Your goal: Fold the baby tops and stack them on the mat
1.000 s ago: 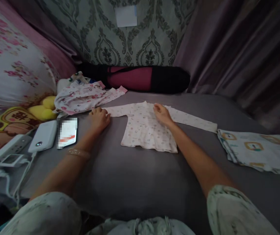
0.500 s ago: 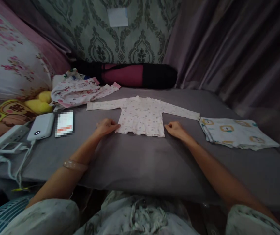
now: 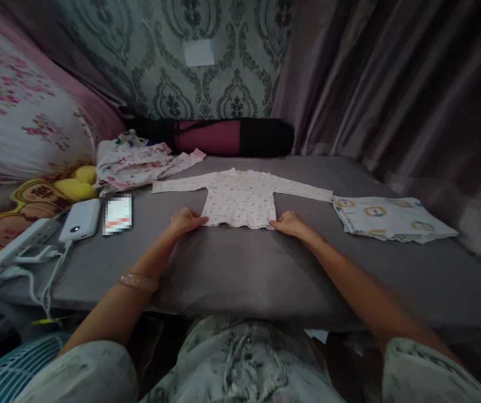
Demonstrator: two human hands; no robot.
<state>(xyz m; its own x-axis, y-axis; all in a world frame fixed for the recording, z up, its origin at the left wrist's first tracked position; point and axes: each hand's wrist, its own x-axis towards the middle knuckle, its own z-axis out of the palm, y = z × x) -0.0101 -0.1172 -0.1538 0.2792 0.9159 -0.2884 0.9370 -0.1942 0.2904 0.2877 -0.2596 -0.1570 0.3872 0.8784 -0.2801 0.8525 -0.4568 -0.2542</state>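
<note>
A small white long-sleeved shirt (image 3: 241,197) with a fine print lies flat on the grey sheet (image 3: 240,268), its sleeves spread to both sides and its hem toward me. My left hand (image 3: 186,220) pinches the hem's left corner between thumb and fingers. At the right corner of the hem, my right hand (image 3: 291,224) has its fingers closed on the cloth. The shirt's right cuff touches a folded white cloth (image 3: 395,217) with a yellow and teal print.
Crumpled printed clothes (image 3: 135,165) lie at the back left, before a black and maroon roll (image 3: 223,137). On the left are a white power bank (image 3: 81,219), a blurred card (image 3: 117,214), a power strip (image 3: 17,252) and a yellow plush (image 3: 38,201). A fan (image 3: 17,369) stands below.
My right hand has moved in from beside the shirt and closed on its right hem corner. My left hand stays at the left corner. The camera view has shifted slightly.
</note>
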